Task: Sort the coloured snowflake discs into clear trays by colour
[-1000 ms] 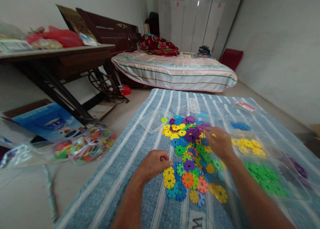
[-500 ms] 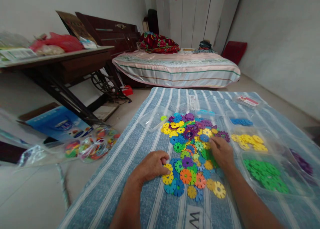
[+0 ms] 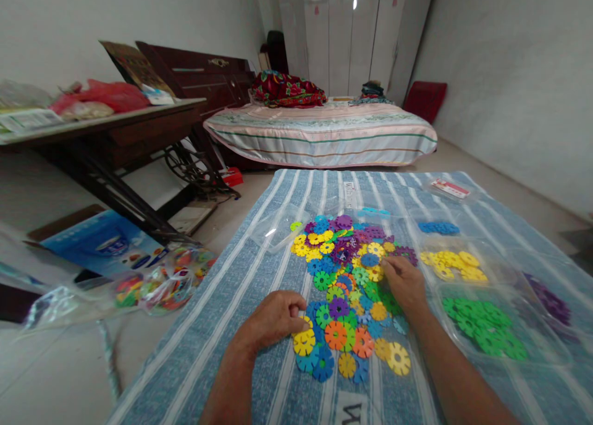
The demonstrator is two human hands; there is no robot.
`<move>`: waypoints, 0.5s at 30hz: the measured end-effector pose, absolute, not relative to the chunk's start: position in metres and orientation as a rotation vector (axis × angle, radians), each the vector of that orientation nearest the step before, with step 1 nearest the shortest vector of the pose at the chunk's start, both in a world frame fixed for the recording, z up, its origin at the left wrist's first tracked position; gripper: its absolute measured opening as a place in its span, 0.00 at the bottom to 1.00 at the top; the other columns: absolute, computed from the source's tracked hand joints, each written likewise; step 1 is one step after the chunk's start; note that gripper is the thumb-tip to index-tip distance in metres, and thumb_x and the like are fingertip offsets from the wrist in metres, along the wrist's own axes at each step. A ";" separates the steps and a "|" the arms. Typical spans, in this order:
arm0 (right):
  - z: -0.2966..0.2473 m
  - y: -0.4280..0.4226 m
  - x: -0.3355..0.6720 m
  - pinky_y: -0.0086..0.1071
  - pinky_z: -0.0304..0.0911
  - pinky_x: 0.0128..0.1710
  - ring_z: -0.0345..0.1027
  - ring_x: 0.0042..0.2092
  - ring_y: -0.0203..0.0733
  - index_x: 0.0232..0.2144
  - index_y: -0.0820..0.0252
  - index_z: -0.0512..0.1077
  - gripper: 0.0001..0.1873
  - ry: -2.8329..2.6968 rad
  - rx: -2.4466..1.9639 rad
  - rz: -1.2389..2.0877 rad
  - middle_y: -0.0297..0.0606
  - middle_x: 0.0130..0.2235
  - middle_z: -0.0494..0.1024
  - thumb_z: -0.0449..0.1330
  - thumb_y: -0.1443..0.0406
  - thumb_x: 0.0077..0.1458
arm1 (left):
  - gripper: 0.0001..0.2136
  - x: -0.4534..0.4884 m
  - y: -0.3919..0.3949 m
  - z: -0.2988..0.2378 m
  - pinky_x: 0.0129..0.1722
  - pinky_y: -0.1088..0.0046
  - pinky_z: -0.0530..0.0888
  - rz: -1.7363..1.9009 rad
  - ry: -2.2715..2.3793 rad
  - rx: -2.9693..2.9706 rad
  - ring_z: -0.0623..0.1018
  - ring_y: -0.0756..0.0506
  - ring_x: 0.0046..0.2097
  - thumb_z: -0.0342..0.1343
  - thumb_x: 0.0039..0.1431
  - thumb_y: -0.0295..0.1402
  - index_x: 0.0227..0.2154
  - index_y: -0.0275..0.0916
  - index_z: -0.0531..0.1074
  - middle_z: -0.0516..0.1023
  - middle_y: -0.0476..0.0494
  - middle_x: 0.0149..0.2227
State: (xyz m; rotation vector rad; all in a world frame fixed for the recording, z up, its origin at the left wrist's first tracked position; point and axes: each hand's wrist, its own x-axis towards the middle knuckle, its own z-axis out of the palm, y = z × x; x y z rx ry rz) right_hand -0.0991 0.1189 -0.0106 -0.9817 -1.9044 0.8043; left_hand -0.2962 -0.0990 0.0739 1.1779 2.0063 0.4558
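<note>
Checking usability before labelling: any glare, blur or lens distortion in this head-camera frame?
Head view: soft even light, faint shadows; small glare spot on the wardrobe door; the wide-angle lens stretches the frame edges; the plastic bag near the left margin is smeared; the disc pile, left hand and right hand are sharp.

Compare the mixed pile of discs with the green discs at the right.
The mixed pile holds many colours; the green discs are one colour. The green discs lie in a clear tray; the mixed pile lies outside it. The left hand and right hand touch the mixed pile, not the green discs. Both are flat notched discs.
</note>
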 end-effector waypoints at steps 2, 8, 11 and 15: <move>-0.011 0.119 -0.099 0.34 0.62 0.36 0.68 0.34 0.41 0.28 0.58 0.74 0.14 -1.905 -0.976 0.808 0.37 0.30 0.75 0.54 0.56 0.51 | 0.12 -0.296 -0.099 0.074 0.28 0.77 0.61 0.476 2.012 1.176 0.67 0.51 0.28 0.56 0.42 0.37 0.31 0.37 0.73 0.67 0.53 0.24; -0.010 0.119 -0.099 0.33 0.62 0.36 0.68 0.33 0.40 0.27 0.59 0.74 0.14 -1.901 -0.986 0.817 0.36 0.29 0.75 0.53 0.57 0.51 | 0.11 -0.293 -0.104 0.072 0.30 0.77 0.62 0.485 2.042 1.171 0.67 0.51 0.30 0.54 0.44 0.36 0.31 0.37 0.72 0.67 0.53 0.26; -0.009 0.120 -0.099 0.34 0.61 0.36 0.67 0.33 0.40 0.27 0.59 0.74 0.13 -1.903 -0.989 0.816 0.36 0.29 0.75 0.53 0.58 0.51 | 0.11 -0.288 -0.110 0.076 0.32 0.77 0.63 0.492 2.061 1.203 0.68 0.51 0.32 0.55 0.43 0.35 0.31 0.37 0.71 0.68 0.51 0.29; -0.010 0.121 -0.100 0.34 0.61 0.35 0.67 0.33 0.40 0.26 0.59 0.74 0.14 -1.904 -0.979 0.814 0.36 0.29 0.75 0.53 0.57 0.50 | 0.14 -0.278 -0.118 0.081 0.35 0.76 0.64 0.471 2.102 1.261 0.68 0.49 0.36 0.56 0.40 0.33 0.34 0.38 0.71 0.68 0.50 0.33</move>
